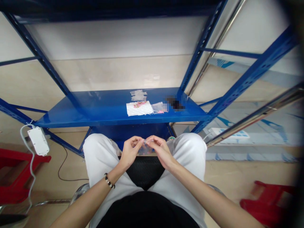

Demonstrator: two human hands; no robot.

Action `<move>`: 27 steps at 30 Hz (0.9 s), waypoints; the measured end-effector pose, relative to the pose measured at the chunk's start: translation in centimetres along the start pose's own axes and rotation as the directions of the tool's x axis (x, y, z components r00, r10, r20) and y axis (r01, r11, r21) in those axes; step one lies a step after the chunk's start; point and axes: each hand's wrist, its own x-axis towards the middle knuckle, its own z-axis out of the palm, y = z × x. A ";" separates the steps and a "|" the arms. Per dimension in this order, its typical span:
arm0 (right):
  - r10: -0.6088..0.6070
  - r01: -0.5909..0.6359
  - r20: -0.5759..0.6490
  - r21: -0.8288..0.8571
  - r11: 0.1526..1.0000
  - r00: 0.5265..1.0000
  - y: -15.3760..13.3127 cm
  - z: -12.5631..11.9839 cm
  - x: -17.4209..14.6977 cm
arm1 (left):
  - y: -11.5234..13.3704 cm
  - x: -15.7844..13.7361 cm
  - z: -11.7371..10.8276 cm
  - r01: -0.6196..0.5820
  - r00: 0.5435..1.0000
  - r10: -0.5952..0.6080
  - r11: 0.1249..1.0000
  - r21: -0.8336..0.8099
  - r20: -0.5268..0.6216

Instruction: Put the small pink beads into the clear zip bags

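Observation:
Between my knees, a small clear plastic bag (147, 150) with a few pinkish bits in it hangs from both hands. My left hand (131, 149) pinches its top edge on the left, and my right hand (161, 148) pinches the same edge on the right, thumbs close together. In front, on the blue shelf (99, 109), lies a white cloth or paper pad (139, 110) with small pink and coloured pieces (140, 104) on it. Beside the pad is another clear bag (159, 108) holding pink pieces. Behind the pad rest several empty-looking clear bags (138, 95).
A dark blurred-out object (175, 104) lies at the shelf's right. A white power strip (38, 141) hangs on the left post with its cable. Red stools (266, 199) stand on the floor at both sides. A metal rail (258, 117) runs along the right.

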 end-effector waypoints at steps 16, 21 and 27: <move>-0.076 0.079 0.027 -0.170 0.982 0.997 1.4 -0.1 0.4 | 0.1 -0.2 -0.2 -0.067 0.998 0.063 0.972 0.225 0.025; -0.094 0.091 -0.004 -0.213 0.973 0.996 1.4 0.0 0.2 | 0.5 -0.2 -0.1 -0.046 0.998 0.039 0.982 0.183 0.039; -0.064 0.056 -0.063 -0.126 0.990 0.996 1.2 0.2 -0.1 | 0.3 0.0 -0.1 -0.036 0.999 0.040 0.991 0.129 -0.030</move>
